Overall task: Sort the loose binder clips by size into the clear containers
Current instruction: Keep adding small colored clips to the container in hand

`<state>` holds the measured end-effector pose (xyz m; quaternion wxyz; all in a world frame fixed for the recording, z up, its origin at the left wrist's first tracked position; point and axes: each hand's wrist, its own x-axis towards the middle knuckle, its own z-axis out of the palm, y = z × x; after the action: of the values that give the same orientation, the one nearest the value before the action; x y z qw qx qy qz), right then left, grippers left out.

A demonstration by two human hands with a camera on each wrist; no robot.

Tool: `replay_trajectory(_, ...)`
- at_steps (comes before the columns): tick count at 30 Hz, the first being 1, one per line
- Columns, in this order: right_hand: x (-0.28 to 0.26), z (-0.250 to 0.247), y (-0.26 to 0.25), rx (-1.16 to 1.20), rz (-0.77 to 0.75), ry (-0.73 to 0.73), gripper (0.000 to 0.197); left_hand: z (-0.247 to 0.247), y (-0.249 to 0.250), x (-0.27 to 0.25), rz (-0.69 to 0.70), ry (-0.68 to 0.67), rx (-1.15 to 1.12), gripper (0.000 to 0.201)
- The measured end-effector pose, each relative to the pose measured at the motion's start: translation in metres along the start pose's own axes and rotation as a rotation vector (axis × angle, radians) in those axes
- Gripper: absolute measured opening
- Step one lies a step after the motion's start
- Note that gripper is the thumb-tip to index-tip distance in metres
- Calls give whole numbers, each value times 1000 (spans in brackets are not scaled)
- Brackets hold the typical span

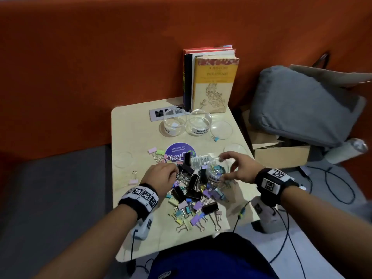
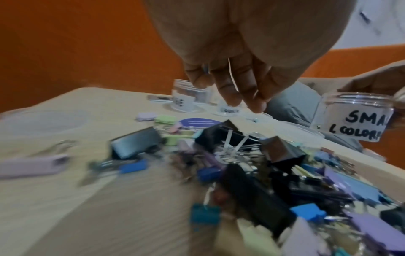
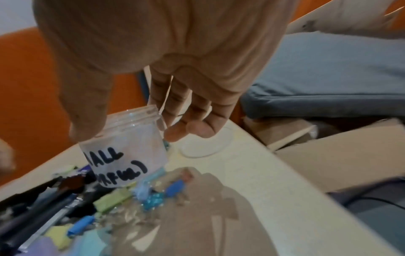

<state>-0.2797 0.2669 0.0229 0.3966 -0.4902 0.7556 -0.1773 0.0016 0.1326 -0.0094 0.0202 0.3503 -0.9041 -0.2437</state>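
Pinched in curled left hand (image 1: 161, 175) fingers: a small clip (image 2: 232, 76), wire loop showing. Cupped around "small" jar (image 1: 216, 170): right hand (image 1: 239, 168), thumb and fingers on walls. Jar just right of the pinch at centre frame, mouth upward, above the pile (image 1: 193, 196).

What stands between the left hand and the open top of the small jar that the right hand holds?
Nothing visible. The left hand is over the clip pile, the jar is just to its right, lid off; only open air lies between. The right hand grips the jar's sides, not its mouth.
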Motion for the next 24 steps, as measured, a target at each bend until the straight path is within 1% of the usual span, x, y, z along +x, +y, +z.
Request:
replay_trajectory(2, -13, -13, 29, 17, 66, 48, 63, 4, 21, 13, 68, -19, 48, 17)
replay_trajectory(4, -24, -21, 53, 34, 116, 64, 64, 10, 43, 26, 123, -43, 110, 17)
replay_trajectory(7, -35, -27, 81, 27, 170, 83, 65, 23, 74, 45, 169, -62, 174, 17)
replay_trajectory(9, -37, -29, 96, 26, 191, 95, 68, 31, 93, 56, 191, -92, 218, 17)
replay_trajectory(11, -38, -29, 110, 4, 180, 95, 70, 41, 108, 67, 208, -140, 281, 17)
replay_trajectory(14, -36, -26, 122, -59, 130, 67, 72, 58, 123, 78, 196, -210, 367, 19)
replay_trajectory(18, -31, -24, 129, -66, 79, 55, 71, 80, 141, 86, 187, -271, 440, 26)
replay_trajectory(21, -30, -25, 131, -32, 84, 25, 69, 94, 150, 88, 157, -294, 462, 30)
replay_trajectory(24, -29, -27, 132, -47, 73, -6, 67, 104, 155, 87, 109, -302, 485, 31)
